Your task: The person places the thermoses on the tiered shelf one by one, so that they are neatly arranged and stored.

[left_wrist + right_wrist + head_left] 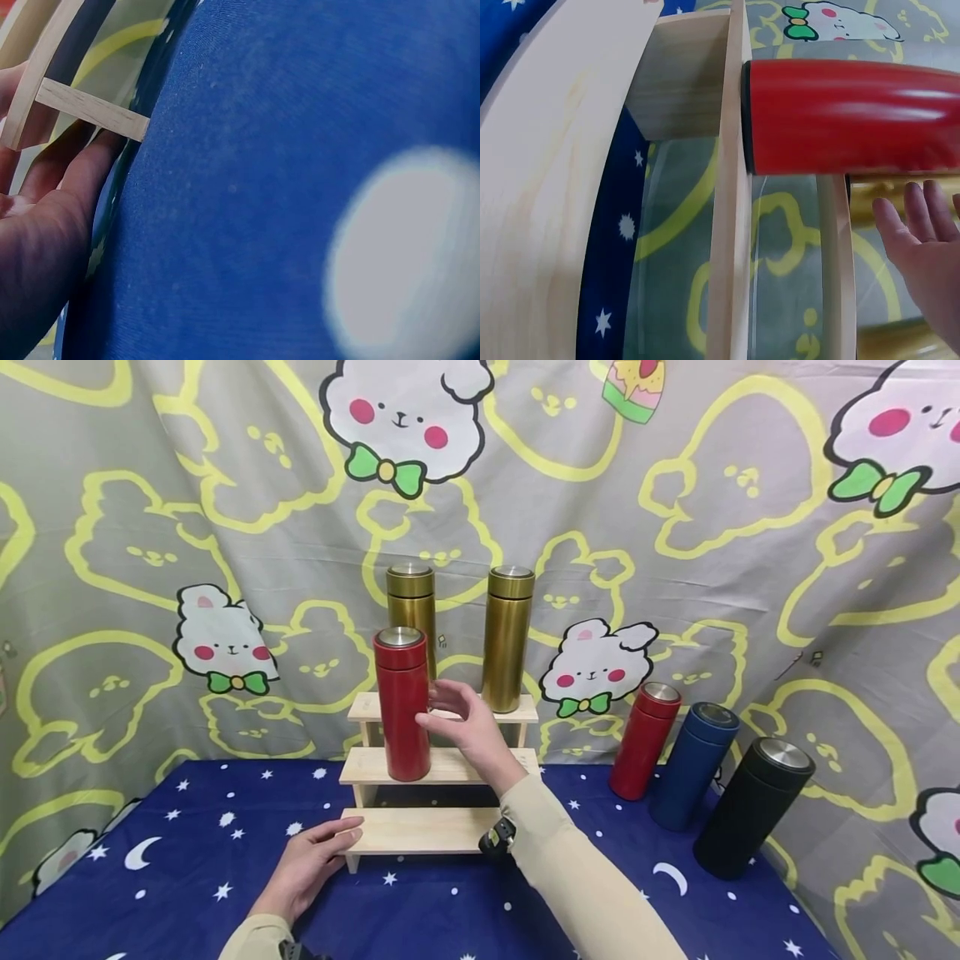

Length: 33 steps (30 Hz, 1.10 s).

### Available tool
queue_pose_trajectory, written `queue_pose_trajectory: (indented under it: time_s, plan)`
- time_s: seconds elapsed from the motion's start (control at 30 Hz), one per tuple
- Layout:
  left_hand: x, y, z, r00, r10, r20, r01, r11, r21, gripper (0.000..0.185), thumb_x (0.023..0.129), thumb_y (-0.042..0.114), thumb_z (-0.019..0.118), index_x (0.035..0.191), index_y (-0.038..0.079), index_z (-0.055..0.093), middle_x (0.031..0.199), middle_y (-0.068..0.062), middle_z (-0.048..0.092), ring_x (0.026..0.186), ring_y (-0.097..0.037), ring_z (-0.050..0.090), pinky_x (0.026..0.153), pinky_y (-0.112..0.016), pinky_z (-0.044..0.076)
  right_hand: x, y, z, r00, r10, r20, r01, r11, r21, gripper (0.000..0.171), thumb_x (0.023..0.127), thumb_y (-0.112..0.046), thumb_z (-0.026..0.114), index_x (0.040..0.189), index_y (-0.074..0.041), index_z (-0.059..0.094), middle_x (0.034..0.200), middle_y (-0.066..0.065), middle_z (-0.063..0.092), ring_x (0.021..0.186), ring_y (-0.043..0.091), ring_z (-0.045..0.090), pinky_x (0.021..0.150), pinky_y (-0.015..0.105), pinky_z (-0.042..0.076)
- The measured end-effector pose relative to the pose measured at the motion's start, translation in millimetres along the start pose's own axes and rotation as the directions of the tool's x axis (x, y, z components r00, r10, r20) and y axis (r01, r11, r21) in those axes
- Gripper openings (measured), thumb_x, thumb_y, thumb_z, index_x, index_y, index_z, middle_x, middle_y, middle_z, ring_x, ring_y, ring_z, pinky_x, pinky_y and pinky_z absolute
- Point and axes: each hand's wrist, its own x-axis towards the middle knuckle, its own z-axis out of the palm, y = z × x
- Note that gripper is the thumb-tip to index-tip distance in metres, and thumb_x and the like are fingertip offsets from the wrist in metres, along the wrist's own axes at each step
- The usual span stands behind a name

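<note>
Two hands are by a little wooden stair shelf [442,766] with three steps. The left hand [311,864] rests on the left end of the bottom step, its grip loose and flat on the wood. The right hand [468,722] is just beside a tall red metal bottle [402,703] standing up on the middle step, fingers spread apart and holding nothing. Two tall gold bottles [507,639] stand on the top step. The shelf sits on a blue starry surface [187,860].
</note>
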Motion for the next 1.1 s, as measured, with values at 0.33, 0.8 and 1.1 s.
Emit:
queue_pose_trajectory:
  time_s: [0.33, 0.8, 1.1]
  plan:
    - [-0.6, -0.1, -1.0, 1.0, -0.018, -0.006, 0.018, 1.0, 0.009, 0.04, 0.087, 0.018, 0.078, 0.12, -0.002, 0.069, 0.137, -0.02, 0.051, 0.099, -0.016, 0.061, 0.092, -0.04, 0.051, -15, 8, -18, 1.0, -0.02, -0.007, 0.02, 1.0, 0.001, 0.055, 0.09, -0.015, 0.073, 0.137, 0.001, 0.05, 0.132, 0.019, 0.057, 0.121, 0.027, 0.055, 0.099, 0.037, 0.047]
    - [0.4, 0.2, -0.8, 1.0, -0.017, 0.004, 0.017, 1.0, 0.009, 0.04, 0.087, 0.018, 0.077, 0.121, -0.002, 0.068, 0.138, -0.02, 0.051, 0.101, -0.016, 0.06, 0.091, -0.039, 0.051, -52, 8, -66, 0.999, 0.013, -0.04, -0.017, 0.995, -0.098, 0.046, 0.094, -0.012, 0.068, 0.133, 0.005, 0.052, 0.126, 0.017, 0.06, 0.118, 0.028, 0.056, 0.098, 0.035, 0.047]
    - [0.2, 0.2, -0.5, 1.0, -0.012, 0.006, 0.012, 1.0, 0.011, 0.04, 0.087, 0.018, 0.077, 0.121, -0.001, 0.069, 0.137, -0.02, 0.051, 0.1, -0.016, 0.06, 0.091, -0.038, 0.051, -72, 9, -90, 0.998, 0.032, -0.054, -0.04, 0.985, -0.167, 0.046, 0.094, -0.016, 0.069, 0.134, -0.001, 0.053, 0.128, 0.017, 0.059, 0.121, 0.028, 0.053, 0.1, 0.036, 0.045]
